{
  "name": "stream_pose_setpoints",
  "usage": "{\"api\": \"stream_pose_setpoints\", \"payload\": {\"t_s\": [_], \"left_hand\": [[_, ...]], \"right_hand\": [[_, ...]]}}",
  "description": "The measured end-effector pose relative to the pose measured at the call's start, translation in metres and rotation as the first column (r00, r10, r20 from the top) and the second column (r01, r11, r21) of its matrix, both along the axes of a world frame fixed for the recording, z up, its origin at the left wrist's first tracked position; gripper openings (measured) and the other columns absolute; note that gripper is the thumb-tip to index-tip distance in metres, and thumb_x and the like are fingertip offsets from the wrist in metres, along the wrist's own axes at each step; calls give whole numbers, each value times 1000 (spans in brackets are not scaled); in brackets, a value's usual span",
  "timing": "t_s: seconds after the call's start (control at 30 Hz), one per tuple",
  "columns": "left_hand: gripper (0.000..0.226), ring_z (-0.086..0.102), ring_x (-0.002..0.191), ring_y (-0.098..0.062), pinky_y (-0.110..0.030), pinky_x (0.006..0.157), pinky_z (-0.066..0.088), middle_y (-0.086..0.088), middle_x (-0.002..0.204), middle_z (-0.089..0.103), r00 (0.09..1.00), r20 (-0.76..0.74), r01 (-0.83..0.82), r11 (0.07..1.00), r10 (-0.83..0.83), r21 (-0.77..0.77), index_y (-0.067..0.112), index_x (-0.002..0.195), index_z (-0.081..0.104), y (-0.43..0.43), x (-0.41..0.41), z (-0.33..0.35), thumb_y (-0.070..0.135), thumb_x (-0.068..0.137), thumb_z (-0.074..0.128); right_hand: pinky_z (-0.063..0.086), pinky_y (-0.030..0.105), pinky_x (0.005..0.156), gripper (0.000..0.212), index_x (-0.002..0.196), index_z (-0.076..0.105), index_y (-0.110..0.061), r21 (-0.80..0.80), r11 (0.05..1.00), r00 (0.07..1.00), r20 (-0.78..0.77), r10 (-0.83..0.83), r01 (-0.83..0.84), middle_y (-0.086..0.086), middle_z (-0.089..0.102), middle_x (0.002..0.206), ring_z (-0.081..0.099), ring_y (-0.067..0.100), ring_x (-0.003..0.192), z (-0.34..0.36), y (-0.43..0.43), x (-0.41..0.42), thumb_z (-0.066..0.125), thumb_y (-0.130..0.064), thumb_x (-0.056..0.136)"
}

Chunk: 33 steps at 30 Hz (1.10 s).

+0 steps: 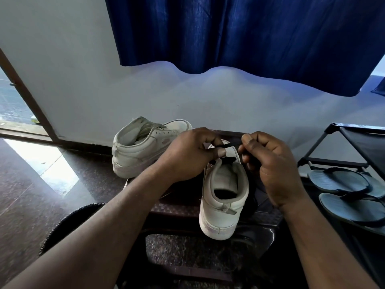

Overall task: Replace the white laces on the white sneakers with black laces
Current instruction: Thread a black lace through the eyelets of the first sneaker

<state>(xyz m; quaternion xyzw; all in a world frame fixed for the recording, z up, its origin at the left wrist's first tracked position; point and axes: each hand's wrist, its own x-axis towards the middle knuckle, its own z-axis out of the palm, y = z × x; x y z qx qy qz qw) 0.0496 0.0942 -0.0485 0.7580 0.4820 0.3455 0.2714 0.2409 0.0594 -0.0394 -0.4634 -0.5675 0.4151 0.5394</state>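
Left hand [187,157], right hand [270,170] pinch black lace [231,145]; sneaker [223,205] at stool [177,207] edge

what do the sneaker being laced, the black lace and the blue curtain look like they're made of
Near sneaker: probably leather or synthetic leather, smooth matte white with stitched seams; the sole looks rubbery. Black lace: likely woven textile, thin, matte, stretched straight. Blue curtain: woven cloth, hanging in soft folds with a wavy hem.

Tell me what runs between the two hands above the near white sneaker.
A taut stretch of thin black lace, pinched by left hand and right hand, in head view.
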Motion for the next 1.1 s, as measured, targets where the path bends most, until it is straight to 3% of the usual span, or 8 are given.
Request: {"api": "stream_pose_setpoints", "payload": {"t_s": [0.13, 0.33, 0.5, 0.63, 0.73, 0.83, 0.97, 1.1], "left_hand": [[9, 55, 59, 5, -22, 65, 40, 26, 66, 65, 998, -26, -61, 994, 59, -89, 27, 84, 77, 4, -10, 0, 32, 90, 80], [12, 71, 92, -19, -41, 91, 57, -7, 99, 78, 936, 327, 200, 964, -134, -177, 25, 100, 79, -6, 0, 2, 33, 98, 70], [16, 60, 73, -7, -30, 73, 48, 2, 78, 74, 944, 324, 105, 985, -57, -135, 27, 83, 74, -9, 8, 7, 25, 99, 72], [14, 55, 62, -3, -26, 67, 43, 10, 64, 67, 925, 371, -3, 981, 76, -193, 24, 79, 79, -11, 10, 11, 27, 92, 76], [16, 56, 59, 5, -19, 63, 44, 18, 62, 67, 967, 230, -83, 988, 112, -134, 22, 75, 80, -18, 18, 11, 29, 89, 80], [18, 65, 70, 2, -19, 64, 48, 19, 70, 71, 985, 61, -161, 987, 162, -18, 24, 74, 79, -24, 27, 8, 37, 87, 81], [11, 66, 71, -6, -33, 68, 55, 13, 75, 73, 975, -97, -195, 978, 201, 69, 29, 79, 79, -30, 32, 7, 36, 86, 74], [12, 65, 68, -8, -31, 65, 56, 12, 77, 74, 971, -151, -176, 981, 187, 82, 34, 87, 82, -32, 33, 9, 31, 84, 70]], "right_hand": [[43, 22, 58, 29, 76, 70, -16, -6, 1000, 1000, 13, -4, 4, 5, 64, 70, 54, 12, 64, -2, 1, 3, 62, -23, 103], [45, 23, 59, 27, 69, 70, -17, 39, 996, 992, 89, -85, 82, 0, 64, 60, 55, 12, 57, -3, 1, -3, 77, -27, 93], [43, 26, 58, 29, 68, 69, -20, 42, 995, 993, 73, -89, 86, -3, 61, 57, 51, 12, 53, 0, -1, -1, 78, -40, 87], [52, 33, 67, 47, 85, 71, -23, -89, 996, 923, 385, 21, 14, -3, 72, 77, 64, 13, 69, 3, -2, 12, 85, -64, 68], [55, 29, 70, 20, 83, 74, -26, -113, 989, 816, 577, -17, 100, -8, 75, 78, 69, 12, 74, 3, -4, 16, 87, -40, 75], [60, 37, 68, 8, 80, 77, -17, -196, 970, 882, 471, -37, 145, 3, 76, 75, 71, 21, 70, -1, -2, 20, 83, -22, 83], [54, 23, 51, 17, 86, 73, 10, -413, 905, 988, 147, -42, 99, 21, 75, 78, 69, 19, 59, 1, -5, 24, 77, -6, 88], [61, 29, 60, 25, 95, 73, 16, -498, 867, 993, -103, -50, -8, 26, 77, 92, 76, 27, 74, 4, -8, 30, 75, -2, 78]]}}
